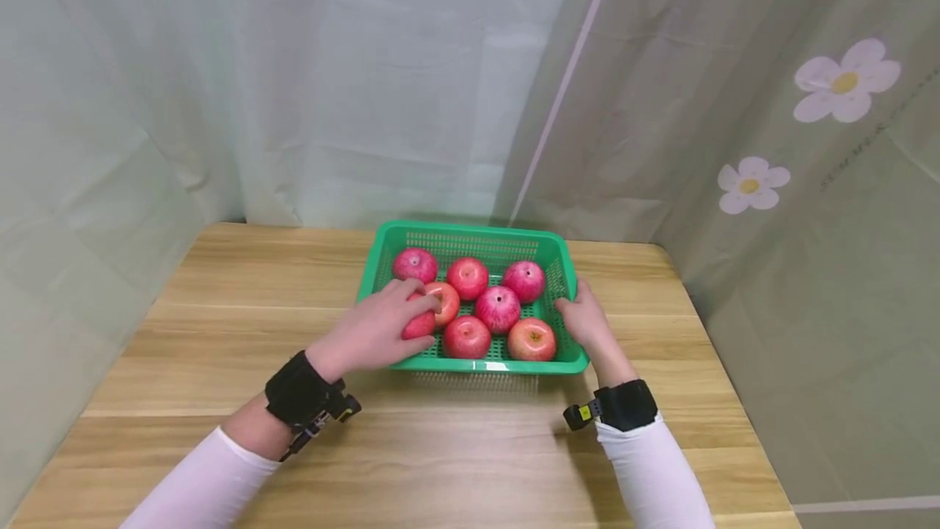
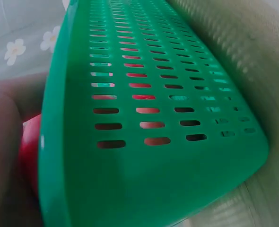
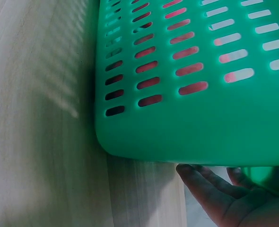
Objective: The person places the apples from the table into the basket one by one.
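Note:
A green slotted plastic basket [image 1: 470, 228] holds several red and pink apples in one layer. Over its near left corner, my left hand [image 1: 374, 326] grips a red apple [image 1: 420, 326], fingers across the top and thumb on the near side. The left wrist view shows that apple [image 2: 31, 149] partly hidden behind the basket's rim. On the basket's right side my right hand [image 1: 587, 319] holds the rim, thumb inside and fingers outside. In the right wrist view, the fingers [image 3: 203, 187] lie along the end wall.
The basket stands toward the back of a wooden table [image 1: 455, 455]. Behind the table hangs a pale curtain [image 1: 382, 88], with another flower-printed curtain [image 1: 830, 268] along the right. Around the held fruit lie other apples, including an orange-red one [image 1: 445, 300] right beside my left fingertips.

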Tool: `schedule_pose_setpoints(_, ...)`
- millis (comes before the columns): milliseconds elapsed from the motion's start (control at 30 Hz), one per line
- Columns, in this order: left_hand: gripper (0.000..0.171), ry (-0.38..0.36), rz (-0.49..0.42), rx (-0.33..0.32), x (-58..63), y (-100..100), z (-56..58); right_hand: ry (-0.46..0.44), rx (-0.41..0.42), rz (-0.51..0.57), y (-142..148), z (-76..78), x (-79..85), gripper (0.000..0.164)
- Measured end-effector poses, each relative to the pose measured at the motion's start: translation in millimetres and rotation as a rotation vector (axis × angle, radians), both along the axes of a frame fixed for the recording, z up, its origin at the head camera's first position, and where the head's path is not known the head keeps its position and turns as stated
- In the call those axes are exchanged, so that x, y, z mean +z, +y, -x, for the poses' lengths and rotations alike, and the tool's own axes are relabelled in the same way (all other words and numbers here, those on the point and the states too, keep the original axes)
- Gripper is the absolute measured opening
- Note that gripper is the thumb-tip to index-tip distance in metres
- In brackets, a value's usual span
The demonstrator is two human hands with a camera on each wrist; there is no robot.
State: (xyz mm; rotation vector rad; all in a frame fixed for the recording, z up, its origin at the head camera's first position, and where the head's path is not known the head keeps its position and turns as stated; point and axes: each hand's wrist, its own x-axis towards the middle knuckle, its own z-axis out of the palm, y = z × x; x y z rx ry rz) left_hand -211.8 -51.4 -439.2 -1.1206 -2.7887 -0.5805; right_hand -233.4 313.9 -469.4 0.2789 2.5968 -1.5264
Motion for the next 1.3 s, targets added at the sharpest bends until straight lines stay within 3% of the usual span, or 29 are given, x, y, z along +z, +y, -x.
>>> schedule_pose_setpoints(233,0.043,-0.162,0.109,0.027,-4.9,1,2.1,-0.005,0.006,-0.007,-1,-0.1,-0.3,0.062)
schedule_pose_setpoints(433,0.033,-0.186,0.166,0.04,-6.9,4,3.8,-0.002,0.009,-0.017,-1,0.1,-0.8,0.063)
schedule_pose_setpoints(567,0.011,-0.219,0.163,0.031,-7.1,7,6.1,0.005,0.01,-0.007,-2,0.6,-0.3,0.062)
schedule_pose_setpoints(667,0.005,-0.228,0.172,0.03,-8.3,9,7.5,0.009,0.009,-0.004,-2,1.0,0.7,0.061)
schedule_pose_setpoints(833,0.024,-0.246,0.244,0.059,-11.5,12,8.2,0.009,0.006,-0.014,-2,1.2,0.4,0.058)
schedule_pose_setpoints(1033,0.033,-0.338,0.303,0.09,-2.8,13,6.2,0.012,0.016,-0.012,-6,5.7,-3.5,0.056)
schedule_pose_setpoints(1133,0.035,-0.358,0.29,0.095,-1.0,13,7.1,0.019,0.017,-0.01,-4,7.8,-3.5,0.057)
schedule_pose_setpoints(1300,0.045,-0.34,0.205,0.073,3.0,9,6.7,-0.008,0.017,0.109,3,7.6,-2.9,0.064)
